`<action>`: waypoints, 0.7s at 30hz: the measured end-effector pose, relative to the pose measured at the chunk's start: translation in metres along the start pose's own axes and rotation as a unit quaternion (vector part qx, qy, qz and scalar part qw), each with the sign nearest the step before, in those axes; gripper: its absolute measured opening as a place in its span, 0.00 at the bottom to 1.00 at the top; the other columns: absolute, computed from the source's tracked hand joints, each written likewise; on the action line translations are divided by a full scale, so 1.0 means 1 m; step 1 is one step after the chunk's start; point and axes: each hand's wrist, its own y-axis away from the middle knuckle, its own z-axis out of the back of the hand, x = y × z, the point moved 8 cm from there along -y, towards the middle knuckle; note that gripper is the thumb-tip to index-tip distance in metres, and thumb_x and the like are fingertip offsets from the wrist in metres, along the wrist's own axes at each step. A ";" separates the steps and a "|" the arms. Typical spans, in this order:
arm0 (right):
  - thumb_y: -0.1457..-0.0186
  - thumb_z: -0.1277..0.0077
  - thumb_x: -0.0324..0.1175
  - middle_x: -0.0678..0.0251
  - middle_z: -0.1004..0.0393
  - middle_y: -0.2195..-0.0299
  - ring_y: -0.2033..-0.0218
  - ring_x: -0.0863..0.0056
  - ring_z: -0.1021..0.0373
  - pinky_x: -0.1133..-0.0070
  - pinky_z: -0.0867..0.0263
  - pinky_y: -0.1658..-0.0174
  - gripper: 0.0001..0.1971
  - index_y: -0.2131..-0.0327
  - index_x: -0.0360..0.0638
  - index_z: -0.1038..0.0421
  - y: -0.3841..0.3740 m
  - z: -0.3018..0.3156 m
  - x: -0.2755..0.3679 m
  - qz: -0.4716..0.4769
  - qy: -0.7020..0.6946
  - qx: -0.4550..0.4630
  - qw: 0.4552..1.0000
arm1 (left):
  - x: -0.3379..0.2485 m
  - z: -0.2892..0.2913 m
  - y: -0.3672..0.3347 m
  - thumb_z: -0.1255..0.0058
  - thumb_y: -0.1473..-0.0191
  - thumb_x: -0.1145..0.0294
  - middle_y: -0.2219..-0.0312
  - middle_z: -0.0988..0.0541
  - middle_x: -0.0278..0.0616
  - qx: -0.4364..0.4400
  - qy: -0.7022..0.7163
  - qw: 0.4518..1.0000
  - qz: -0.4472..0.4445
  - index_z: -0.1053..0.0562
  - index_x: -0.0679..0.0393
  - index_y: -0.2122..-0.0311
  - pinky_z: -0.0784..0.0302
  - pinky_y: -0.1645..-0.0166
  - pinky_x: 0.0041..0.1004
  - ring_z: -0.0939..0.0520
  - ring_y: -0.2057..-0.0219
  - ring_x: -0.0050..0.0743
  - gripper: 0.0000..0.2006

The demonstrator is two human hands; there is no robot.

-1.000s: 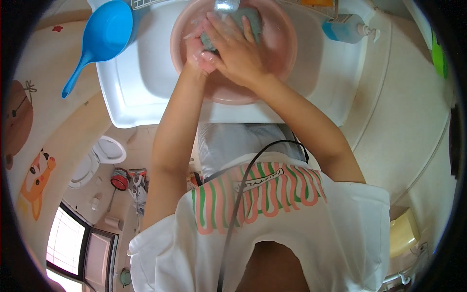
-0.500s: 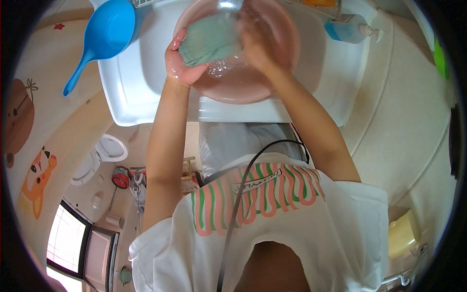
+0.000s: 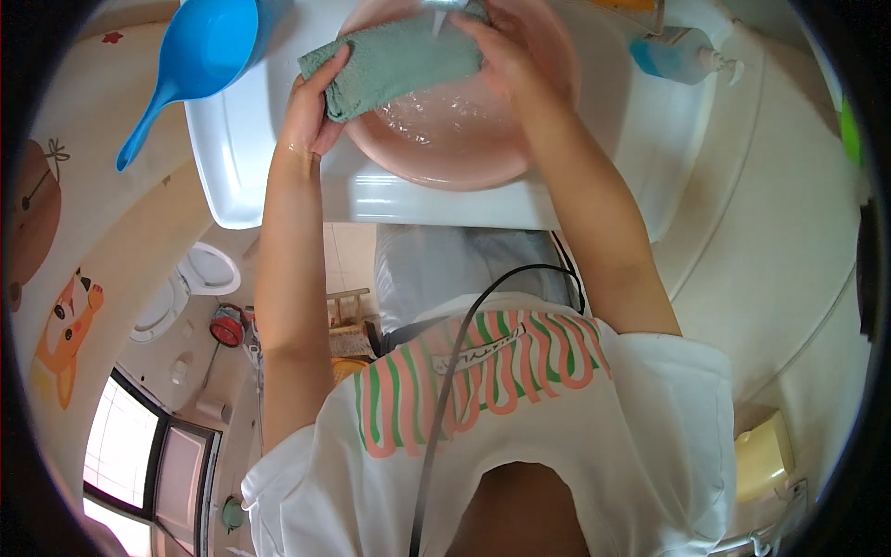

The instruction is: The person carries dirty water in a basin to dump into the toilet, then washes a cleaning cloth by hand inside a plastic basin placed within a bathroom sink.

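Observation:
A wet green towel (image 3: 399, 70), folded into a long flat bundle, stretches between my hands above a pink basin (image 3: 445, 170). Its left end is gripped by my left hand (image 3: 314, 107), thumb on top and fingers underneath. My right hand (image 3: 498, 54) grips the other end near the basin's far right side. Water runs from a metal faucet (image 3: 445, 4) at the top edge onto the towel. Clear, rippling water lies in the basin below.
The basin stands in a white sink (image 3: 232, 176). A blue dipper (image 3: 209, 46) rests at its left rim, handle toward me. On the right is a pump bottle (image 3: 673, 56) with blue liquid. A black cable (image 3: 455, 371) hangs across my shirt.
The towel has gone from a compact bundle in my left hand to a longer folded strip held at both ends. My left hand has moved left, and my right hand now grips the towel.

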 end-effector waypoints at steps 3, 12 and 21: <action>0.37 0.58 0.38 0.57 0.22 0.65 0.62 0.62 0.27 0.72 0.33 0.55 0.17 0.52 0.36 0.32 0.004 0.009 0.028 0.270 0.295 -0.200 0.895 | -0.005 0.009 -0.003 0.46 0.43 0.62 0.60 0.22 0.46 -0.070 -0.047 0.996 -0.024 0.30 0.68 0.52 0.22 0.57 0.32 0.19 0.62 0.37 0.20; 0.37 0.62 0.41 0.54 0.24 0.56 0.51 0.61 0.30 0.71 0.39 0.46 0.18 0.56 0.43 0.25 0.042 0.001 0.085 0.133 0.372 -0.210 0.895 | 0.002 -0.043 0.002 0.60 0.37 0.53 0.51 0.26 0.48 0.015 0.096 0.995 0.024 0.34 0.64 0.45 0.32 0.42 0.40 0.26 0.50 0.41 0.25; 0.41 0.63 0.40 0.49 0.23 0.68 0.67 0.48 0.28 0.58 0.33 0.61 0.19 0.66 0.36 0.25 0.008 -0.031 -0.014 0.172 0.460 -0.135 0.860 | 0.059 -0.079 -0.017 0.65 0.35 0.57 0.53 0.26 0.41 -0.073 0.150 0.986 0.026 0.33 0.59 0.48 0.29 0.46 0.34 0.27 0.51 0.32 0.18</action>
